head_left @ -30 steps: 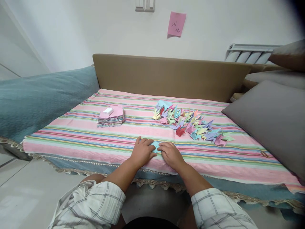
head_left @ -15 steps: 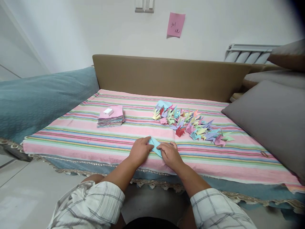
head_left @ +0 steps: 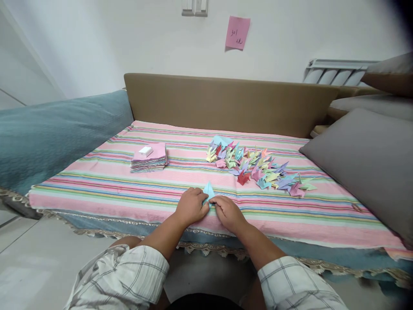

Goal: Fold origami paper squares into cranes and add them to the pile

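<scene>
A light blue sheet of origami paper (head_left: 209,189), folded into a narrow pointed shape, lies on the striped cloth near the front edge. My left hand (head_left: 192,206) presses on its left side, fingers closed on the paper. From the right, my right hand (head_left: 228,212) pinches its lower right edge with thumb and forefinger. The lower end of the paper is partly hidden by both hands. Beyond them lies a pile of folded paper cranes (head_left: 258,168) in many colours.
A stack of square paper (head_left: 150,162) with a small white box (head_left: 146,151) on top stands at the left. Grey cushions (head_left: 364,159) lean at the right. Behind runs a brown backrest (head_left: 226,103). The striped cloth (head_left: 106,189) covers the seat.
The blue paper has turned so its point faces away from me, and it looks narrower. My left hand has shifted slightly down; my right hand has moved slightly left, its fingers more curled.
</scene>
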The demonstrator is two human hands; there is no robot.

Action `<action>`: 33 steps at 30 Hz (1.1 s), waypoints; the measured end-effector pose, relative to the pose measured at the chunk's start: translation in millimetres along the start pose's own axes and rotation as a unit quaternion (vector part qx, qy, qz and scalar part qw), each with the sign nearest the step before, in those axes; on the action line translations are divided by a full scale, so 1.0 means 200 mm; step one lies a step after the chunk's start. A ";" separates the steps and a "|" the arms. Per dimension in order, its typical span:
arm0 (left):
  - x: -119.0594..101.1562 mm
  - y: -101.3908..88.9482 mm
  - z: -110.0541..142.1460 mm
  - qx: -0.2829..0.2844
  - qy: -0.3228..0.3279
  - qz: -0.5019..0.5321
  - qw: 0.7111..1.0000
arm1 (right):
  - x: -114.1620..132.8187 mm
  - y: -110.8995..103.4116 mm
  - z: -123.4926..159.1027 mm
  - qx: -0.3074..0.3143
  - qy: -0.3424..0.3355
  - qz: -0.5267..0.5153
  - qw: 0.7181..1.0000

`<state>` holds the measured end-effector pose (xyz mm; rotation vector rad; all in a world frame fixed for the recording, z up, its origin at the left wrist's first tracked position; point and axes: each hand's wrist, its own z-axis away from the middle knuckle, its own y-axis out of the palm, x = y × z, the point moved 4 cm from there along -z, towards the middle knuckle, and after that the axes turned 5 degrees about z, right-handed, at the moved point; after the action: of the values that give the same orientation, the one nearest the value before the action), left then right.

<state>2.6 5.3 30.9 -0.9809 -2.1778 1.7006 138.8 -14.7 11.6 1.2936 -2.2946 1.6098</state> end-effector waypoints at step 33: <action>0.05 0.01 0.01 0.024 0.116 -0.089 0.989 | -0.07 -0.04 -0.01 0.036 -0.004 0.101 0.994</action>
<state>-5.7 10.2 25.8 -0.8930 -2.0015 1.4728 152.0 -6.4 12.7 1.1141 -2.4623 1.7660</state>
